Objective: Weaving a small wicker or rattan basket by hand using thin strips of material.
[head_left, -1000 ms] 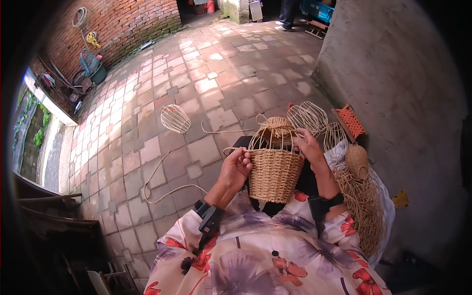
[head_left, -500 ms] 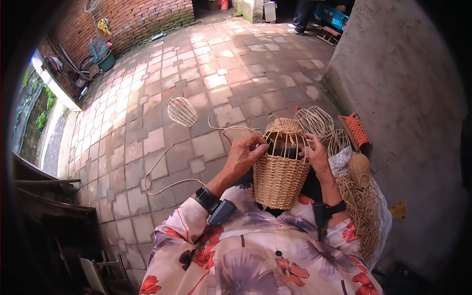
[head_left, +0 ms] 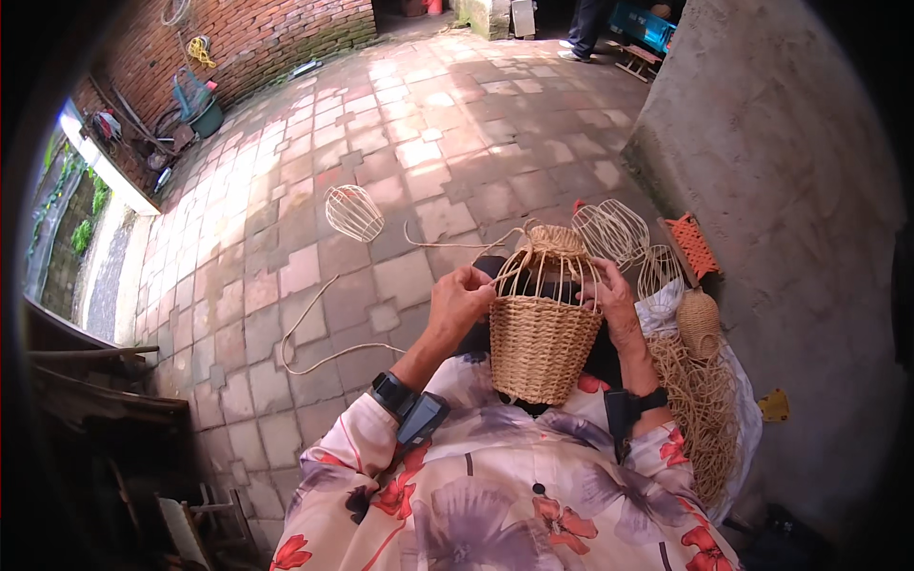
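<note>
A partly woven straw basket (head_left: 545,347) rests upright in my lap. Its lower body is tightly woven, bare ribs show above, and a woven band (head_left: 555,239) caps the top. At the basket's left side, my left hand (head_left: 459,306) pinches a strand of straw cord (head_left: 506,274) beside the open ribs. My right hand (head_left: 614,297) grips the ribs on the right side, thumb and fingers around them; part of its fingertips is hidden. A loose length of cord (head_left: 447,245) trails from the basket's top to the left across the paving.
A wire-like frame (head_left: 354,213) lies on the paved floor (head_left: 286,228), near a long loose cord (head_left: 303,324). To my right are more frames (head_left: 612,234), a small woven piece (head_left: 698,319), a heap of cord (head_left: 695,409) and a wall (head_left: 771,190). A person's legs (head_left: 588,29) show far off.
My left hand has drawn slightly left and down, away from the ribs, with a strand now showing between it and the basket. My right hand stays on the ribs.
</note>
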A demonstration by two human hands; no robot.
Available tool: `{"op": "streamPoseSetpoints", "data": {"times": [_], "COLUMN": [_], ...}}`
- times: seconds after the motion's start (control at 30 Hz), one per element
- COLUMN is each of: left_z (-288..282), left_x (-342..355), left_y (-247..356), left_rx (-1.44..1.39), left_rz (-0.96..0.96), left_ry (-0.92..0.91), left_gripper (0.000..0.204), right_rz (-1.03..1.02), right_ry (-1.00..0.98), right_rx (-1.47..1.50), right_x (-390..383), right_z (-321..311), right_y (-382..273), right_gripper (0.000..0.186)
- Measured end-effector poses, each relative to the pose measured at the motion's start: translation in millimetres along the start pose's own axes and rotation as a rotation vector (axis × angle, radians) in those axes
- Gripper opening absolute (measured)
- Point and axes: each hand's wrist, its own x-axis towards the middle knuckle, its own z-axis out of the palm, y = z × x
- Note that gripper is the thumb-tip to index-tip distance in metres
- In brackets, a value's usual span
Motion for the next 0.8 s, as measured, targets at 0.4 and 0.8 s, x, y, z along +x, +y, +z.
{"op": "streamPoseSetpoints", "data": {"times": [0.4,0.8], "left_z": [-11.1,3.5], "left_x": [10.0,4.7], "left_y": [-15.2,-5.1], "left_rx": [-0.304,-0.261], "left_rz": [-0.039,0.04], "left_ry": [-0.087,-0.092], "left_gripper": [0.009,0.01], "right_rz": [-0.017,0.057], "right_ry": [-0.091,0.214], "right_rx": [0.237,-0.231], "right_x": [0.5,-5.1], "right_z": [-6.7,-35.8], "right_y": [13.8,7.5], "right_gripper": [0.057,0.038]}}
